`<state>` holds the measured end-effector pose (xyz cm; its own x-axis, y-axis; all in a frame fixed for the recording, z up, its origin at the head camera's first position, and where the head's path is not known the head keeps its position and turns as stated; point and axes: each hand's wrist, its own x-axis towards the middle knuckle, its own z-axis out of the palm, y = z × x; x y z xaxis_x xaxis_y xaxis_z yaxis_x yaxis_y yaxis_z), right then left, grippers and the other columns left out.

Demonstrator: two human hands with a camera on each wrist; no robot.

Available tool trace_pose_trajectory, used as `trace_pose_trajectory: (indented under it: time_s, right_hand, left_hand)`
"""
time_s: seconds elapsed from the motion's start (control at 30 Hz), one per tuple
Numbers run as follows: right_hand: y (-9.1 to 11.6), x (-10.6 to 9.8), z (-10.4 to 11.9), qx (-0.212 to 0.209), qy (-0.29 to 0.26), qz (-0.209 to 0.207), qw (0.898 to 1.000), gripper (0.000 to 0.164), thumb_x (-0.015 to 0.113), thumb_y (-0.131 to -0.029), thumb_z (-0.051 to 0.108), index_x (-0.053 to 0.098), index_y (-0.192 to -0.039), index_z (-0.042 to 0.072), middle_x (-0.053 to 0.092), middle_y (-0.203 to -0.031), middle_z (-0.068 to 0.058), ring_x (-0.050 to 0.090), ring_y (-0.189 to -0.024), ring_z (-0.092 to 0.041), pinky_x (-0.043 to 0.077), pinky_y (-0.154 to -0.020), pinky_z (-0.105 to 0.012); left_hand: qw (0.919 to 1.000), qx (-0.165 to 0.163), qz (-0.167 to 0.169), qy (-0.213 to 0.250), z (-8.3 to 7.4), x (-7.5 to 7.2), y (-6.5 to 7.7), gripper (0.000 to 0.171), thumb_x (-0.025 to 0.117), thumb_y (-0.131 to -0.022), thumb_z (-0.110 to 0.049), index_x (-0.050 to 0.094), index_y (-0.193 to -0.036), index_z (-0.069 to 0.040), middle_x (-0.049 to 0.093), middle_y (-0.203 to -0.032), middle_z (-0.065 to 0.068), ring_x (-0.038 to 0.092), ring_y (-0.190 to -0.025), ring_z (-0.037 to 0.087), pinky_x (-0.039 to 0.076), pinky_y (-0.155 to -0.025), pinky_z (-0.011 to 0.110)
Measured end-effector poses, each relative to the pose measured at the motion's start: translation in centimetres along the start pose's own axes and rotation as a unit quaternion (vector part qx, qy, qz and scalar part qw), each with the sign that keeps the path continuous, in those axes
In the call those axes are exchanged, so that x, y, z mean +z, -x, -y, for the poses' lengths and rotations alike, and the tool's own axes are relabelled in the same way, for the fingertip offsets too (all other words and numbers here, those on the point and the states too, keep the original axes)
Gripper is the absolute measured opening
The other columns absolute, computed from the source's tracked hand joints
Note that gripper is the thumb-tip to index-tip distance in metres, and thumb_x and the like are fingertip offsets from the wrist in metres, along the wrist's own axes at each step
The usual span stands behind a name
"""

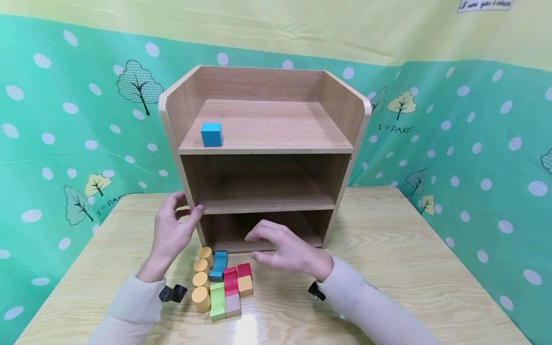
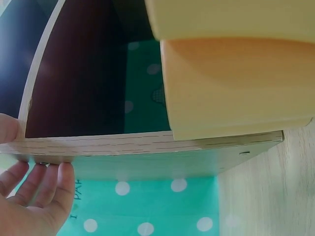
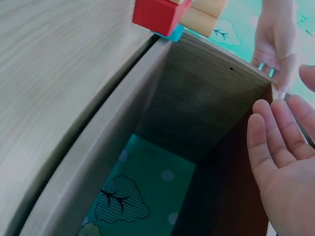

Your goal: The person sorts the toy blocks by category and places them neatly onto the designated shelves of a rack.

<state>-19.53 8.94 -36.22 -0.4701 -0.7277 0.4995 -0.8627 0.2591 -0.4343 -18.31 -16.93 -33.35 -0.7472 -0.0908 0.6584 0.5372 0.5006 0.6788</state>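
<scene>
A small wooden shelf unit (image 1: 267, 149) stands on the table, with two compartments below a top tray. My left hand (image 1: 173, 230) grips its left side panel (image 2: 118, 145), thumb at the front edge and fingers against the outer face. My right hand (image 1: 286, 247) hovers before the lower compartment, fingers loosely bent and holding nothing. In the right wrist view, the right hand's fingers (image 3: 283, 130) appear near the middle shelf board. A blue cube (image 1: 212, 134) sits on the top tray at its front left.
Toy blocks lie close together before the unit's left front: several yellow cylinders (image 1: 201, 299), a blue curved block (image 1: 218, 266), a green curved block (image 1: 217, 302), a red curved block (image 1: 230, 281), a red cube (image 1: 244, 269), an orange cube (image 1: 245, 285) and a greyish cube (image 1: 232, 305). A patterned curtain (image 1: 470, 143) hangs behind.
</scene>
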Motion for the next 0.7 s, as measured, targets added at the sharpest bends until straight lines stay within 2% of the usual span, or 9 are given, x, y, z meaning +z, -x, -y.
trace_pose_trajectory:
  time_s: [0.1,0.2,0.37,0.47,0.57,0.7]
  right_hand:
    - [0.1,0.4,-0.2,0.025,0.003,0.023,0.999,0.027,0.07,-0.085,0.012,0.062,-0.111,0.009,0.06,-0.109,-0.001,0.057,-0.1,-0.014,0.049,-0.089,-0.024]
    - [0.1,0.6,-0.2,0.056,0.006,0.052,0.997,0.028,0.069,-0.086,0.012,0.063,-0.113,0.011,0.059,-0.111,0.0,0.055,-0.101,-0.012,0.048,-0.09,-0.023]
    - [0.2,1.1,-0.4,0.097,0.011,0.09,0.991,0.031,0.068,-0.086,0.012,0.062,-0.117,0.013,0.059,-0.114,0.001,0.055,-0.101,-0.008,0.049,-0.09,-0.025]
    - [0.3,1.5,-0.6,0.11,0.017,0.108,0.988,0.031,0.067,-0.087,0.016,0.062,-0.118,0.016,0.059,-0.115,0.002,0.054,-0.102,-0.004,0.048,-0.09,-0.024]
    - [0.2,2.0,-0.8,0.118,0.024,0.127,0.985,0.032,0.066,-0.088,0.019,0.061,-0.12,0.018,0.058,-0.116,0.005,0.054,-0.103,-0.006,0.047,-0.09,-0.023]
    - [0.1,2.6,-1.2,0.128,0.018,0.146,0.981,0.033,0.065,-0.089,0.019,0.061,-0.121,0.017,0.056,-0.116,0.006,0.057,-0.105,-0.012,0.047,-0.09,-0.022]
  left_hand:
    - [1.0,0.003,-0.002,0.006,0.4,0.1,0.0,0.037,0.066,-0.085,0.003,0.054,-0.119,0.008,0.058,-0.106,0.021,0.054,-0.093,0.013,0.048,-0.077,0.018]
    - [1.0,-0.002,-0.004,0.005,0.5,0.1,0.0,0.037,0.066,-0.085,0.003,0.054,-0.119,0.007,0.059,-0.106,0.02,0.054,-0.092,0.013,0.049,-0.078,0.02]
    - [1.0,-0.007,-0.005,0.004,2.3,0.3,-0.1,0.039,0.069,-0.085,-0.001,0.055,-0.121,0.003,0.06,-0.106,0.015,0.054,-0.093,0.012,0.049,-0.079,0.02]
    - [1.0,-0.004,-0.003,0.002,2.3,0.3,-0.1,0.039,0.068,-0.085,-0.001,0.054,-0.121,0.003,0.06,-0.107,0.016,0.054,-0.094,0.014,0.049,-0.079,0.019]
    - [1.0,-0.003,-0.002,-0.001,2.1,0.3,-0.1,0.039,0.068,-0.085,0.0,0.054,-0.121,0.003,0.06,-0.107,0.016,0.054,-0.094,0.017,0.049,-0.078,0.019]
    - [1.0,0.0,-0.003,0.002,3.9,0.5,-0.1,0.041,0.071,-0.085,-0.006,0.056,-0.123,-0.004,0.061,-0.107,0.01,0.055,-0.094,0.017,0.048,-0.077,0.018]
